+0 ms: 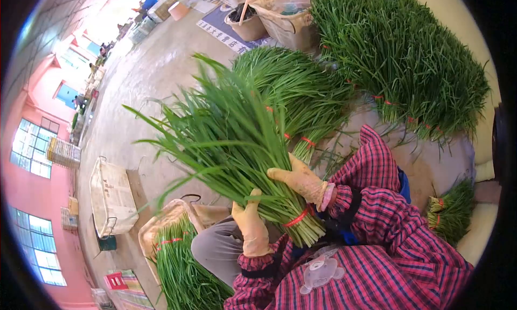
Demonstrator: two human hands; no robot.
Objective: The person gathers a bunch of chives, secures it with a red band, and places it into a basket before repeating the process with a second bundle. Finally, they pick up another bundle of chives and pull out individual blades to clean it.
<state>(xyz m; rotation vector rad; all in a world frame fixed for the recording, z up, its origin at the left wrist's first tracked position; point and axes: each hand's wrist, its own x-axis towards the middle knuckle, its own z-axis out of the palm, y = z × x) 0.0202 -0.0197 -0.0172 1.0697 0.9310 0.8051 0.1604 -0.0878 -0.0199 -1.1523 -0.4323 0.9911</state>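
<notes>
A big bunch of long green leafy stalks is held up in front of my body, its cut ends toward me and its leaves fanning away to the upper left. A red band circles it near the pale ends. My left hand, in a yellowish glove, grips the bunch from the left side. On the right side my right hand, gloved too, is wrapped round the stalks just above the band. The fingertips of both hands are partly hidden by leaves.
Banded bunches lie just beyond, with a larger pile at upper right. A basket of bunches stands beside my knee, a white crate farther left. Baskets are at the top, a small bunch at right. People work far off.
</notes>
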